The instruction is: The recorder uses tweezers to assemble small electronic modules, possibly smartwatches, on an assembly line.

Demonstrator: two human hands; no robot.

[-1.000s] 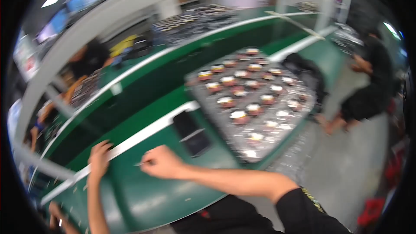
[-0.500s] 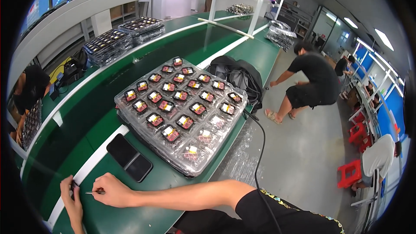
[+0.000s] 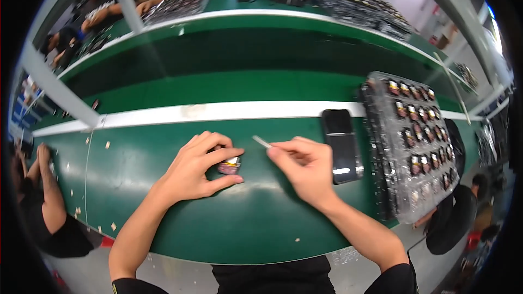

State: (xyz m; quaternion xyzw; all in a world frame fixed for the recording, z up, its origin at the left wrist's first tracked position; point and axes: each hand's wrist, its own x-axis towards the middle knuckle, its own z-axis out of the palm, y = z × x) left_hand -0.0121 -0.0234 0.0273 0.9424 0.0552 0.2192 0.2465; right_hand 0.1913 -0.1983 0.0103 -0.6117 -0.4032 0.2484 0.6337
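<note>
My left hand [image 3: 199, 166] is closed around a small black part with a dark red face and a yellow-and-white patch [image 3: 229, 165], thumb and fingertips at its edges, on or just above the green tabletop. The rest of that part is hidden under the fingers. To its right, my right hand [image 3: 306, 169] pinches a thin metal tool that looks like tweezers [image 3: 261, 141], its tip pointing up and left, apart from the part. Beyond my right hand stands a stack of clear plastic trays [image 3: 383, 147], with rows of similar small parts in the top one.
A black phone-like device [image 3: 343, 155] lies between my right hand and the trays. A white rail [image 3: 229, 111] runs along the bench's far side, before a dark green channel [image 3: 234, 49]. Another person's arm [image 3: 52, 190] rests at the left. Small pale scraps [image 3: 107, 145] dot the bench.
The view has swung left, bringing both hands to the middle and the tray stack to the right. My hands are farther apart, and the part in my left hand now shows plainly.
</note>
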